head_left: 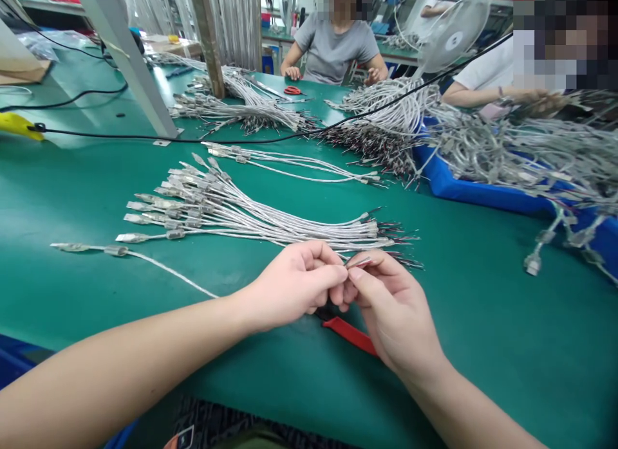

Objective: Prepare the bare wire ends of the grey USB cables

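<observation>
My left hand [304, 278] and my right hand [393, 307] meet over the table, thumbs and fingertips pinched close together. Between them show the thin stripped wires [360, 262] at the end of a white USB cable. That cable [168, 269] runs under my left wrist, and its plug [72, 247] lies at the left. Beneath my hands lies a red-handled hand tool [351, 336]; its head is mostly hidden. Just beyond my fingers is a bundle of white USB cables [261, 214], plugs to the left and bare wire ends to the right.
A smaller group of cables [299, 163] lies behind the bundle. Large heaps of cables [386, 114] stand farther back, and a blue tray [483, 190] overflows at right. A black cord [270, 140] crosses above the green table [506, 333]. Two people sit opposite. A metal post [140, 69] rises at left.
</observation>
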Demonstrator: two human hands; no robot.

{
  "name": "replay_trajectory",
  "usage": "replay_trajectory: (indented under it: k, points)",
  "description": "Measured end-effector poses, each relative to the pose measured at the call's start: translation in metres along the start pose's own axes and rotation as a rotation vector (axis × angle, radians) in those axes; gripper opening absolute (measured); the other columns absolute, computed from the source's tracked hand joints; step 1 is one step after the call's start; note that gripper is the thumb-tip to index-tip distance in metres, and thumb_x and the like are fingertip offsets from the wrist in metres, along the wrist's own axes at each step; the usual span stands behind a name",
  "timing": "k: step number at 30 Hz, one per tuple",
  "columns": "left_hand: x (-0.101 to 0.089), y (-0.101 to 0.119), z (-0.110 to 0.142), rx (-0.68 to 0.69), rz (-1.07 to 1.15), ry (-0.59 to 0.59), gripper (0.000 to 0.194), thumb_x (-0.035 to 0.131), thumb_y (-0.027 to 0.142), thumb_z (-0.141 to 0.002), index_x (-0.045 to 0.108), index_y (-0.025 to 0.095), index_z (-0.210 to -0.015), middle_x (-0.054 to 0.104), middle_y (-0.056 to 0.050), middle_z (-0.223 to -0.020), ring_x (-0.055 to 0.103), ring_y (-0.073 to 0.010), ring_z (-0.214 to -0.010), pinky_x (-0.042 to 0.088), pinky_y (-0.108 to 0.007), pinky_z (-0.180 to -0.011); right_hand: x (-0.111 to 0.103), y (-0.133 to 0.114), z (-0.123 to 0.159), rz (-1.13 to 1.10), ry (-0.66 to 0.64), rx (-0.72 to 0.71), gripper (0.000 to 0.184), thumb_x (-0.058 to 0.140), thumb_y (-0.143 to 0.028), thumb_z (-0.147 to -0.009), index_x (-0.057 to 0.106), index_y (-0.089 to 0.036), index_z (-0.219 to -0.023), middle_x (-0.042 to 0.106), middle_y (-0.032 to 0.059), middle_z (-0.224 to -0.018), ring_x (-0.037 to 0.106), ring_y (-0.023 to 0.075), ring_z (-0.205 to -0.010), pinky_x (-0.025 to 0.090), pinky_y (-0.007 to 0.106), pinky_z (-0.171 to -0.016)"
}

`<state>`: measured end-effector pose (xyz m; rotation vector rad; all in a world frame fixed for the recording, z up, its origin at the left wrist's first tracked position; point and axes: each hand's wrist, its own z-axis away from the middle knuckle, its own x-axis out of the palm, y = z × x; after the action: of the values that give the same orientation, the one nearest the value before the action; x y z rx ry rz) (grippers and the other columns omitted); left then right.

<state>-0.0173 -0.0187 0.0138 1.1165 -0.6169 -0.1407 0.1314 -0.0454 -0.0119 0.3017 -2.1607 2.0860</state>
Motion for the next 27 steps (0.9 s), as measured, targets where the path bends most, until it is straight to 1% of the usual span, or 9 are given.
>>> replay_trajectory:
  k: [4, 6, 8, 10, 14, 18, 24, 27]
  points:
    - [0.001, 0.001, 0.000, 0.004, 0.044, -0.008, 0.012, 0.057, 0.016, -0.083, 0.049, 0.016, -0.073, 0.057, 0.004, -0.054, 0.033, -0.0011, -0.036, 0.020, -0.014, -0.036, 0.000, -0.001, 0.002, 0.028, 0.067, -0.053, 0.009, 0.064, -0.018, -0.087, 0.061, -0.020, -0.079, 0.063, -0.0023, -0.064, 0.057, 0.0122, -0.053, 0.048, 0.025, -0.053]
    - [0.001, 0.001, 0.000, 0.013, 0.051, 0.008, 0.013, 0.057, 0.017, -0.083, 0.049, 0.017, -0.074, 0.056, 0.005, -0.053, 0.033, -0.0012, -0.036, 0.020, -0.014, -0.036, 0.002, -0.002, 0.003, 0.010, 0.087, -0.005, 0.011, 0.065, -0.020, -0.087, 0.060, -0.020, -0.077, 0.063, -0.0021, -0.061, 0.056, 0.0132, -0.053, 0.047, 0.025, -0.052]
    - [0.001, 0.001, -0.001, 0.013, 0.058, 0.017, 0.013, 0.057, 0.018, -0.084, 0.049, 0.017, -0.074, 0.054, 0.005, -0.052, 0.031, -0.0011, -0.036, 0.019, -0.014, -0.036, 0.003, -0.004, 0.003, -0.008, 0.076, 0.058, 0.012, 0.064, -0.022, -0.087, 0.059, -0.020, -0.077, 0.062, -0.0019, -0.057, 0.056, 0.0144, -0.053, 0.046, 0.027, -0.052]
    - [0.000, 0.001, -0.001, 0.003, 0.060, 0.015, 0.013, 0.058, 0.019, -0.084, 0.049, 0.017, -0.075, 0.054, 0.005, -0.053, 0.030, -0.0010, -0.036, 0.018, -0.014, -0.036, 0.004, -0.006, 0.002, -0.017, 0.075, 0.073, 0.012, 0.065, -0.022, -0.087, 0.059, -0.020, -0.076, 0.061, -0.0019, -0.056, 0.055, 0.0146, -0.054, 0.046, 0.027, -0.054]
    - [0.000, 0.003, 0.001, -0.021, 0.036, 0.001, 0.013, 0.057, 0.019, -0.084, 0.049, 0.017, -0.075, 0.053, 0.005, -0.054, 0.029, -0.0010, -0.037, 0.017, -0.014, -0.037, 0.002, -0.006, 0.001, -0.002, 0.071, 0.046, 0.013, 0.063, -0.024, -0.088, 0.060, -0.020, -0.076, 0.060, -0.0018, -0.057, 0.055, 0.0144, -0.053, 0.046, 0.027, -0.054]
    - [-0.001, 0.006, 0.002, -0.056, 0.034, -0.017, 0.013, 0.057, 0.019, -0.084, 0.049, 0.017, -0.075, 0.049, 0.006, -0.052, 0.026, -0.0008, -0.037, 0.014, -0.014, -0.037, 0.000, -0.007, 0.001, 0.026, 0.039, 0.018, 0.008, 0.062, -0.025, -0.090, 0.062, -0.021, -0.083, 0.060, -0.0018, -0.057, 0.055, 0.0145, -0.053, 0.046, 0.027, -0.053]
    - [-0.004, 0.008, 0.004, -0.063, 0.065, -0.039, 0.013, 0.058, 0.021, -0.085, 0.049, 0.017, -0.077, 0.051, 0.005, -0.056, 0.024, -0.0009, -0.038, 0.012, -0.016, -0.038, -0.005, -0.011, -0.002, 0.070, 0.082, -0.040, 0.012, 0.065, -0.027, -0.090, 0.066, -0.020, -0.081, 0.061, -0.0012, -0.065, 0.056, 0.0126, -0.053, 0.047, 0.027, -0.052]
    - [-0.004, 0.008, 0.004, -0.041, 0.109, -0.036, 0.013, 0.057, 0.020, -0.085, 0.049, 0.017, -0.076, 0.051, 0.005, -0.057, 0.023, -0.0008, -0.039, 0.011, -0.016, -0.039, -0.006, -0.011, -0.003, 0.081, 0.086, -0.046, 0.009, 0.066, -0.026, -0.090, 0.068, -0.020, -0.083, 0.063, -0.0006, -0.070, 0.056, 0.0117, -0.052, 0.048, 0.027, -0.052]
